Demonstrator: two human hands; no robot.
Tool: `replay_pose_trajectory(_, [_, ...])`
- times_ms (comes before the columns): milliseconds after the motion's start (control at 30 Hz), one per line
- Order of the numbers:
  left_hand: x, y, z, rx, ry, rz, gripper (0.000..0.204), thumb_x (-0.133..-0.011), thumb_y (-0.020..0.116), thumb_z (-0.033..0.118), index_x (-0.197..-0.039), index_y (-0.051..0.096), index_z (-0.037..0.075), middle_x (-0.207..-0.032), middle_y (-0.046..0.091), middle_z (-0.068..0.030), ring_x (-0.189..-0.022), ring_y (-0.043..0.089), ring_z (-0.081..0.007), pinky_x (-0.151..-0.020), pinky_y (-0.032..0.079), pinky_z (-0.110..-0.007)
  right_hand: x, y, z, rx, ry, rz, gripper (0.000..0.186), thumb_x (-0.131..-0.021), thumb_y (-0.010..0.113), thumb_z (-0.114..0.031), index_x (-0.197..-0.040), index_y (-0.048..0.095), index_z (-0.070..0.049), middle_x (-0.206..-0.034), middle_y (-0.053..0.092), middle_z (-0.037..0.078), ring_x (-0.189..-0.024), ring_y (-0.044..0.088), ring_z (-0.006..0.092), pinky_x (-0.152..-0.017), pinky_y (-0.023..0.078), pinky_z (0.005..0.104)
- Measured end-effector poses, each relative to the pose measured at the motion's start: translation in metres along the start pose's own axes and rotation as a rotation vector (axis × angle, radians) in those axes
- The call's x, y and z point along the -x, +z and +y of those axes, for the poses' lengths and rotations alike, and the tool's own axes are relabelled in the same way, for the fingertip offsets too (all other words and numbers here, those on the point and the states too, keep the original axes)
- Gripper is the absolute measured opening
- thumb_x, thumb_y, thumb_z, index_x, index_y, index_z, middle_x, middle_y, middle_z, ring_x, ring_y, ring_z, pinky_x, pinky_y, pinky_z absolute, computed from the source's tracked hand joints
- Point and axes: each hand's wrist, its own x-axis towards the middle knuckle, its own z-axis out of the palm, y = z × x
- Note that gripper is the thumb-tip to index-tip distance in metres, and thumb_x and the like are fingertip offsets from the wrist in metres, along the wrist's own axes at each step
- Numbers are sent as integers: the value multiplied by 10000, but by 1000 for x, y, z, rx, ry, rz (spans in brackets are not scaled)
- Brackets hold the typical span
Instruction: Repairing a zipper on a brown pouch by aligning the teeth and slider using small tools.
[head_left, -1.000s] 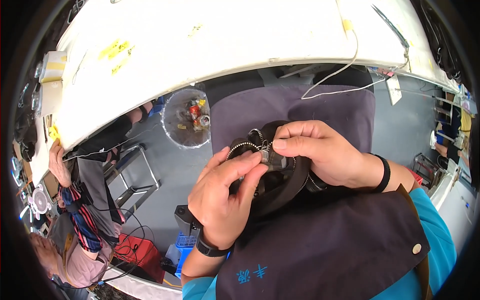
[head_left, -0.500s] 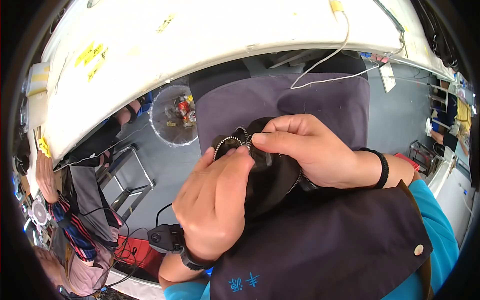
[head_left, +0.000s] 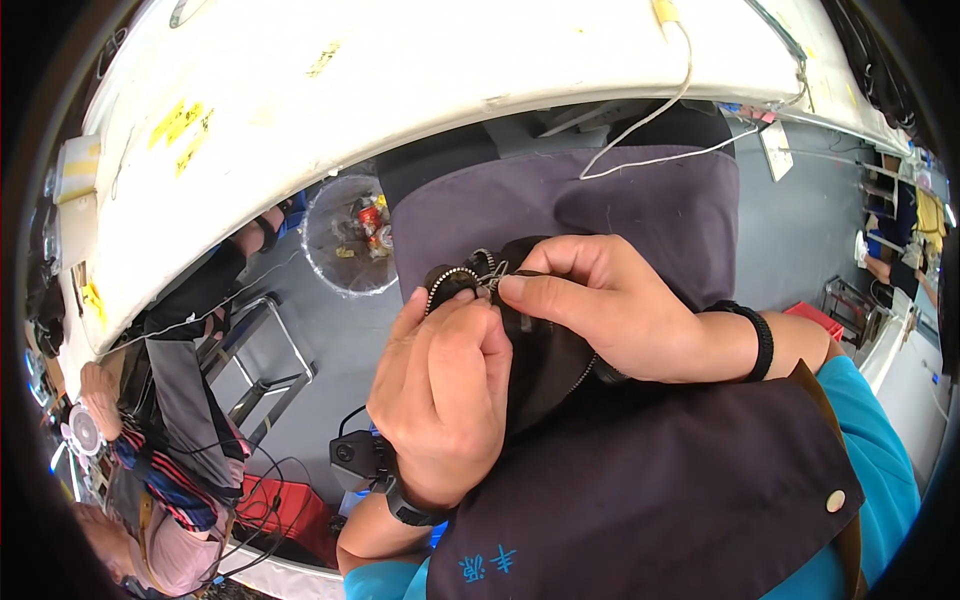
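Bunched dark brown fabric (head_left: 545,365) with silver-toothed zippers (head_left: 450,277) is held above my dark apron. My left hand (head_left: 440,395) is closed on it from the left, fingers curled at the zipper, tips partly hidden. My right hand (head_left: 620,310) is closed on its upper right part, thumb at small metal pieces where the zipper rows meet; what exactly it pinches is too small to tell. A grey-purple cloth panel (head_left: 650,210) lies beyond my hands.
A white table (head_left: 250,95) with yellow tape and a cord (head_left: 686,60) spans the top. Below are a clear bin (head_left: 320,250) with rubbish, a metal stool (head_left: 290,355) and a red crate (head_left: 305,515). A co-worker (head_left: 165,480) in striped sleeves is at left.
Both my hands and the fabric appear further left than a second ago, as the view has shifted. My left fingers have curled tighter at the zipper. The co-worker's hand has moved down.
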Motion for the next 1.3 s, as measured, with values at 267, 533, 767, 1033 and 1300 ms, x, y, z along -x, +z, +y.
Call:
replay_pose_trajectory(267, [3, 1, 2, 34, -42, 42, 215, -706, 671, -107, -850, 578, 23, -763, 649, -79, -658, 651, -209, -727, 590, -398, 4, -3, -6, -17, 75, -74, 181, -949, 586, -150, -821, 615, -25, -758, 568, -41, -701, 459, 16, -607, 379, 200])
replay_pose_trajectory(533, [0, 2, 7, 29, -70, 15, 236, -678, 665, -108, -828, 558, 40, -737, 616, -35, -621, 617, -216, -743, 573, -389, 9, -3, -7, 26, 42, -81, 168, -956, 581, -141, -834, 612, -31, -747, 541, -66, -661, 418, -1, -557, 338, 188])
replay_pose_trajectory(767, [3, -2, -5, 410, -424, -58, 261, -681, 678, -99, -859, 545, 37, -770, 618, -18, -681, 616, -164, -775, 522, -300, 5, -6, -5, -23, 44, -127, 169, -958, 584, -150, -842, 606, -29, -742, 541, -57, -657, 415, -2, -556, 332, 190])
replay_pose_trajectory(1033, [2, -21, -22, 1152, -818, -70, 312, -801, 570, -157, -1011, 447, 39, -872, 625, -53, -867, 642, -136, -830, 507, -273, 5, -7, -3, 100, -100, -122, 205, -928, 624, -180, -823, 624, -4, -655, 518, -60, -622, 417, 7, -511, 329, 213])
replay_pose_trajectory(1300, [8, -43, -90, 792, -719, 503, 246, -854, 588, -102, -984, 467, 68, -887, 601, -42, -834, 596, -117, -819, 484, -267, 4, -7, -5, -56, 29, -98, 189, -944, 599, -141, -808, 616, -11, -765, 587, -42, -710, 472, 14, -631, 404, 202])
